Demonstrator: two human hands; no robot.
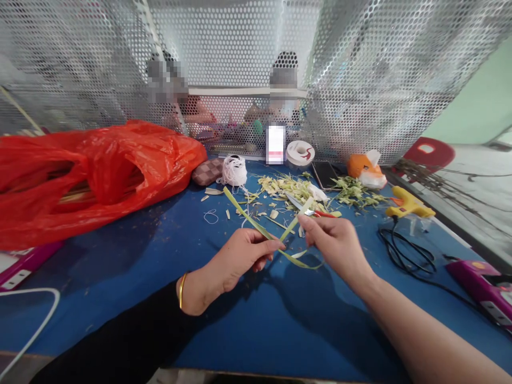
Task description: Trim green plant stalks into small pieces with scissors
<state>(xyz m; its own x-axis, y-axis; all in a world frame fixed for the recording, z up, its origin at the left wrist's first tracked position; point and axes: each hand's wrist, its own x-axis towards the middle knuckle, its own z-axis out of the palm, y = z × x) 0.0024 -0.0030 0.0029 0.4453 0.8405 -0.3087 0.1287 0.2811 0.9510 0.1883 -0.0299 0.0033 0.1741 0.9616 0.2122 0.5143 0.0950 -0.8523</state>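
I have L hand [240,256] w/ thumb + forefinger pinching a green leaf strip [248,217], other fingers curled under. R hand [338,242]: thumb + forefinger pressed tog. on the pale upper end, rest tucked in. Strip's held over the blue table [160,234], approx. centre view. I count 2 lengths crossing at L thumb tip; can't tell if 1 folded strip or 2. Long axes: 1 slants far-L to near-R, its tail curling R below the hands; the other points up-R to R fingertips. Just beyond R hand: 1 pr. red-handled scissors [294,201], partly hidden, by leaf scraps [280,186], too many to count. Also 1 yarn ball [234,172], 1 ribbon spool [294,154], 1 yellow glue gun [410,205], 1 red plastic bag [164,152].
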